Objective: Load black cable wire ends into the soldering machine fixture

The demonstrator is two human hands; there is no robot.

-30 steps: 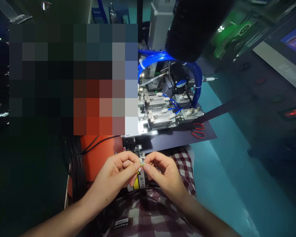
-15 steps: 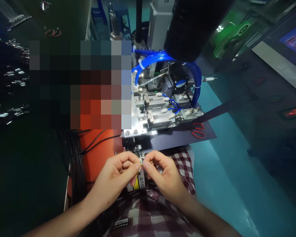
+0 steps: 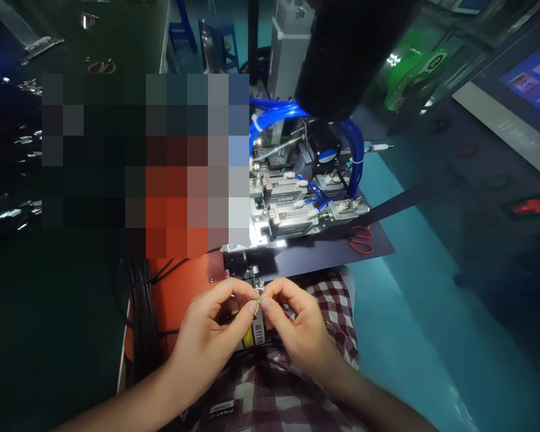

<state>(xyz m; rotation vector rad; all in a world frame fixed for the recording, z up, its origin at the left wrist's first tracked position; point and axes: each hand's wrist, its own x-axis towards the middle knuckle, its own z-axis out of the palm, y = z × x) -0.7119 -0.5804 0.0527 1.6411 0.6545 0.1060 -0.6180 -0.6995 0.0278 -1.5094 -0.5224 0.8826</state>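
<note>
My left hand is closed in a pinch, thumb against forefinger. My right hand pinches from the other side, and the fingertips of both hands nearly touch. Between them show the ends of thin coloured wires, tiny and mostly hidden by the fingers. Just under the hands is a white label with a yellow patch and black characters. Beyond the fingertips is a small black and metal fixture at the front of the machine.
The machine with blue air tubes stands ahead. Red-handled scissors lie on its dark plate. An orange mat and a bundle of black cables are at left. A screen stands at right. A pixelated block hides the left centre.
Both hands stay together in front of me with little movement. My left fingers have straightened slightly, and less of the coloured wires shows. The view has shifted a little.
</note>
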